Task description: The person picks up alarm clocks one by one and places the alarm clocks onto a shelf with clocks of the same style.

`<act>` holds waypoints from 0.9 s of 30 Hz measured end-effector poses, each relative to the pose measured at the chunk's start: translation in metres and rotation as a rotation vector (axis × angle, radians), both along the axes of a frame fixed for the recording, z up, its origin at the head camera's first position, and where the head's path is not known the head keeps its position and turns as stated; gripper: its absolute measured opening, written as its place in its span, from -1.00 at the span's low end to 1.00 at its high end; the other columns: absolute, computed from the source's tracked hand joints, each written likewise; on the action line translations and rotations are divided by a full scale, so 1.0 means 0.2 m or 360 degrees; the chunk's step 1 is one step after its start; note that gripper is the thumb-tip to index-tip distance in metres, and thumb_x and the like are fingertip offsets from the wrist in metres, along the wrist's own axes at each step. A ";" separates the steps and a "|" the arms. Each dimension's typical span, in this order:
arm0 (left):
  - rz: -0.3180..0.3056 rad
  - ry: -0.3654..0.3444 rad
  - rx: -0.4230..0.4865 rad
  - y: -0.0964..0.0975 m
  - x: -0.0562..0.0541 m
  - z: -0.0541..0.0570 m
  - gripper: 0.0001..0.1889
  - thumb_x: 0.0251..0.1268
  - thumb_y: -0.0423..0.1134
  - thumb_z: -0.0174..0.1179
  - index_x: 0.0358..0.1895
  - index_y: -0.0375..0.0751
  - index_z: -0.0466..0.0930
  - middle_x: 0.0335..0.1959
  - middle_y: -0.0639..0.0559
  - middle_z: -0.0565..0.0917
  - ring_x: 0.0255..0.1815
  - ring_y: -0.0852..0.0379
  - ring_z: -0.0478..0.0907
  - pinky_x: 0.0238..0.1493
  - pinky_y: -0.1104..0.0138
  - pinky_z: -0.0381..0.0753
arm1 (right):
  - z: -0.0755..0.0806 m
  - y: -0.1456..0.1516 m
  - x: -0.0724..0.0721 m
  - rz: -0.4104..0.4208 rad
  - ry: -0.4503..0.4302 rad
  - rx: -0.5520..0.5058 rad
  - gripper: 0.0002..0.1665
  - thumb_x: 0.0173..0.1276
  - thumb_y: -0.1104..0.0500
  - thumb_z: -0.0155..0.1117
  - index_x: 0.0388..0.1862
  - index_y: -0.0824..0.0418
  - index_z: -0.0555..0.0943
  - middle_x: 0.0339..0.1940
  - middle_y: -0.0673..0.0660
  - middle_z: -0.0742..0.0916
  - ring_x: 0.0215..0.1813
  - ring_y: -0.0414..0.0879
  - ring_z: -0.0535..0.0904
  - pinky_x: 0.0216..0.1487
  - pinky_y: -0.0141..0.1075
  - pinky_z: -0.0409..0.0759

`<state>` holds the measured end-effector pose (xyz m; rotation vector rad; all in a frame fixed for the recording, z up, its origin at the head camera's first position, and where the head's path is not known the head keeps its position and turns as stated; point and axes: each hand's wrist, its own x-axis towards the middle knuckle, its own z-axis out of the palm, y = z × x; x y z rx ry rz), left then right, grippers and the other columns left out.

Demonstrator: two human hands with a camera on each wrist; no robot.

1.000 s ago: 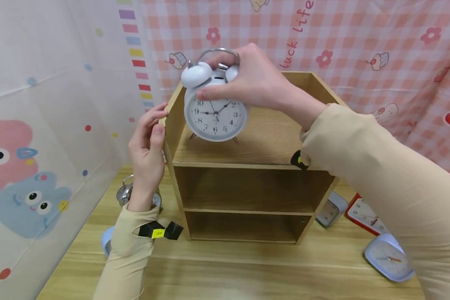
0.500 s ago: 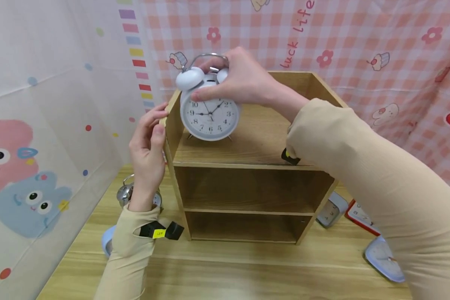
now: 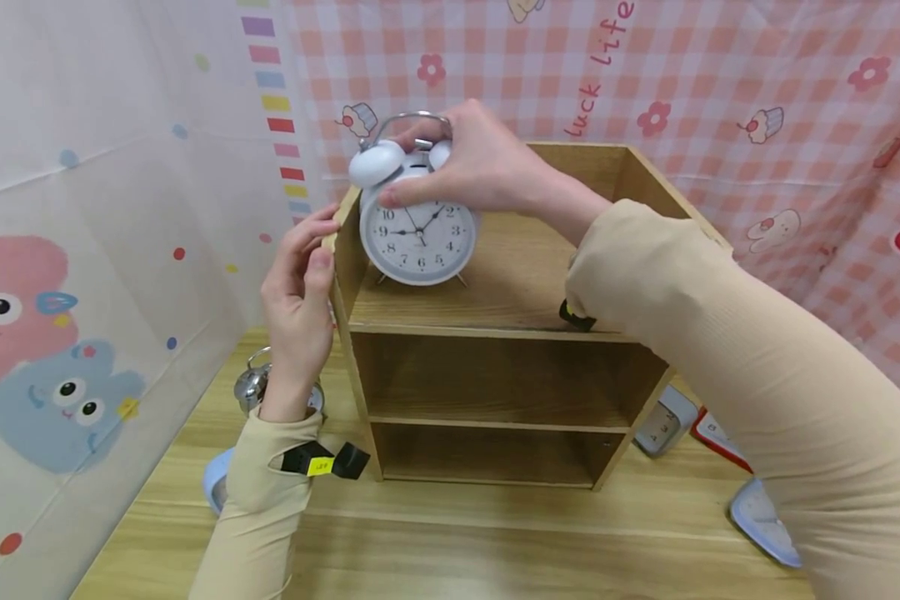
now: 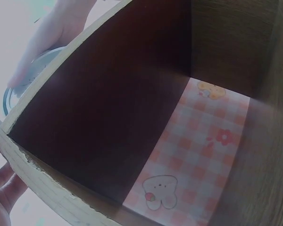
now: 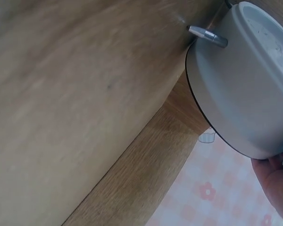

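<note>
A white twin-bell alarm clock [image 3: 420, 242] stands at the left end of the top level of a wooden shelf unit [image 3: 495, 333]. My right hand [image 3: 487, 167] grips it from above, thumb across the upper face and fingers behind, under the metal handle. In the right wrist view the clock's pale casing [image 5: 245, 89] and one metal foot show close to the shelf board. With its fingertips and thumb, my left hand [image 3: 300, 292] holds the front edge of the unit's left side panel. The left wrist view shows that panel edge [image 4: 47, 188] with some fingers beside it.
A silver twin-bell clock [image 3: 252, 388] is partly behind my left wrist, near a blue object [image 3: 214, 482]. Right of the unit lie a grey clock [image 3: 666, 422], a red-framed clock [image 3: 720, 437] and a light-blue clock [image 3: 763, 521], partly covered by my right sleeve.
My right hand has moved the white alarm clock left and slightly down, closer to the left side panel. My left hand has stayed on the panel.
</note>
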<state>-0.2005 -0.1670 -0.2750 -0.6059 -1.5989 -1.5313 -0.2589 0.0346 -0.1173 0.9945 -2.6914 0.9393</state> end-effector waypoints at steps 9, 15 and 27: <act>0.0008 -0.0009 0.0012 0.00 0.00 0.01 -0.37 0.58 0.18 0.14 0.22 -0.43 0.56 0.40 -0.04 0.65 0.46 0.13 0.54 0.37 0.36 0.48 | 0.01 0.00 -0.01 0.0016 -0.0045 0.0021 -0.34 0.19 -0.16 0.65 0.23 0.03 0.73 -0.02 0.06 0.85 -0.12 -0.15 0.75 -0.05 -0.36 0.72; 0.0008 -0.0008 0.0018 0.00 0.00 0.00 -0.37 0.58 0.17 0.14 0.22 -0.43 0.56 0.40 -0.04 0.65 0.44 0.14 0.55 0.32 0.37 0.48 | 0.01 0.00 0.00 0.0014 -0.0066 0.0025 -0.32 0.19 -0.16 0.65 0.26 0.03 0.72 -0.02 0.07 0.84 -0.13 -0.15 0.75 -0.06 -0.35 0.73; -0.0013 0.0010 0.0014 0.01 0.01 0.00 -0.36 0.59 0.17 0.13 0.22 -0.45 0.54 0.41 -0.09 0.63 0.43 0.15 0.55 0.21 0.37 0.45 | 0.00 0.01 0.00 0.0063 -0.0039 0.0021 -0.35 0.21 -0.14 0.64 0.24 0.03 0.72 0.03 0.08 0.85 -0.10 -0.14 0.74 -0.02 -0.34 0.70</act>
